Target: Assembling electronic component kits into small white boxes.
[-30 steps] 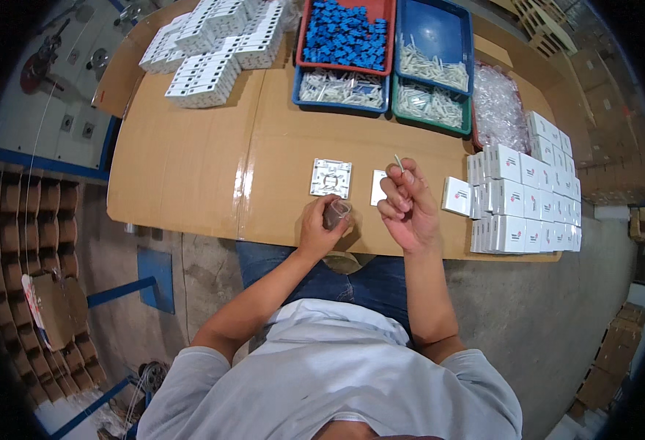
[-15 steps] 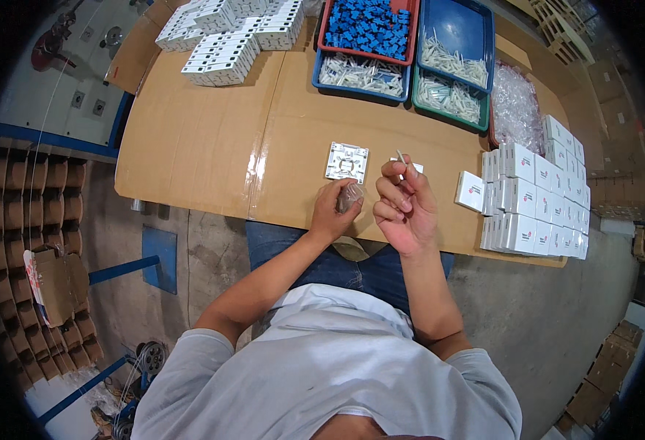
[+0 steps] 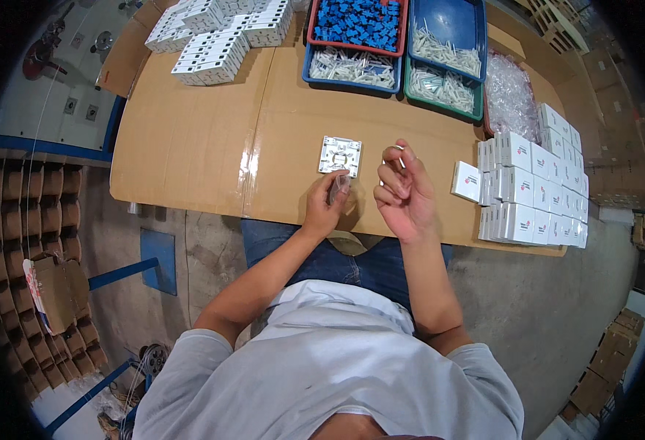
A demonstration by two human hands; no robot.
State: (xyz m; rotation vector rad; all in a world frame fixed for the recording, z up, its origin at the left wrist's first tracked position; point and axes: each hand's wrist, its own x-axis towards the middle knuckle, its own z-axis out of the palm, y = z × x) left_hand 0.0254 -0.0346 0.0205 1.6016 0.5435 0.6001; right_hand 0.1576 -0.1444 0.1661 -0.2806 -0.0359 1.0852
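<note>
Near the front edge of the table my left hand (image 3: 324,205) is closed on a small clear plastic bag (image 3: 339,188). Just beyond its fingertips, a white square frame plate (image 3: 340,155) with cut-outs lies flat on the cardboard. To the right, my right hand (image 3: 407,194) is raised above the table, its thumb and forefinger pinched together and the other fingers curled. A bit of something small and white shows at the pinch; most of it is hidden by the fingers.
Beyond my hands stand trays: a red one (image 3: 310,37) with blue plastic pieces, and blue (image 3: 447,15) and green (image 3: 454,110) ones with white plugs. Clear bags (image 3: 509,95) fill another. White boxes (image 3: 531,191) are stacked right; white plates (image 3: 209,57) are stacked far left.
The view has shifted slightly. The white stick that stuck up from my right fingertips shows less now, and my left hand with the bag has turned a little.
</note>
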